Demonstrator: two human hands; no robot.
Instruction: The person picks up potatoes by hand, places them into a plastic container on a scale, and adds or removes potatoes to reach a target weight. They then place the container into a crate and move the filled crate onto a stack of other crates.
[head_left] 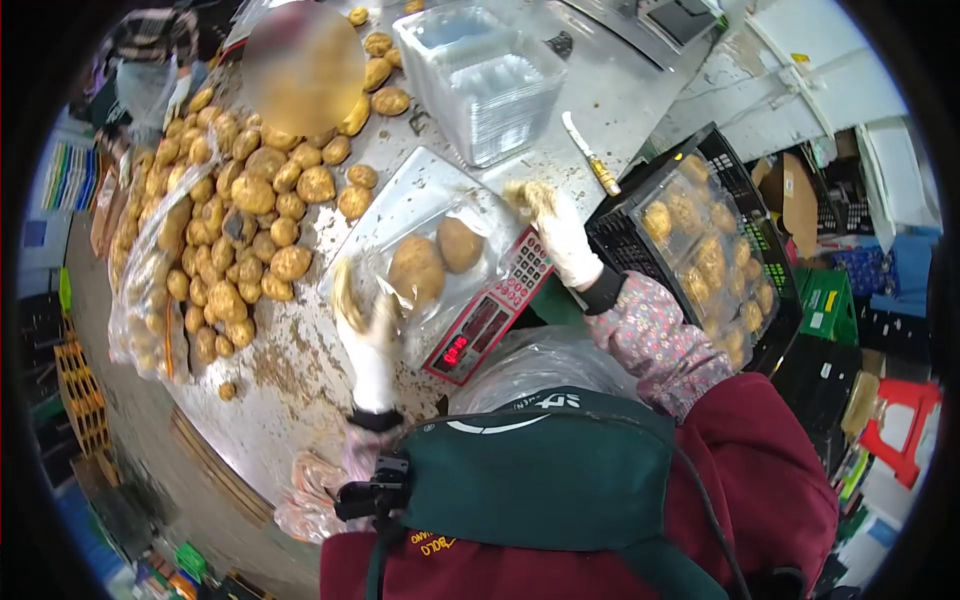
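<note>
A clear plastic tray (408,328) with two large potatoes (417,268) lies on a scale, whose red-edged panel (490,305) has a lit red display. My left hand (368,335), in a white glove with soiled fingers, is beside the tray's left side. Its fingers stretch forward and the thumb stands apart. My right hand (560,232), gloved the same way, is beyond the panel's far right corner. Its fingers reach left toward the tray and look loosely bent, with nothing visible in them. Whether either hand touches the tray is hard to see.
Loose potatoes (255,195) spill from a large clear bag (150,290) on the left. Nested clear trays (490,100) stand behind the scale. A knife (592,155) lies right of them. A black crate (715,150) at right holds packed potato trays (705,250). Another person (150,40) stands far left.
</note>
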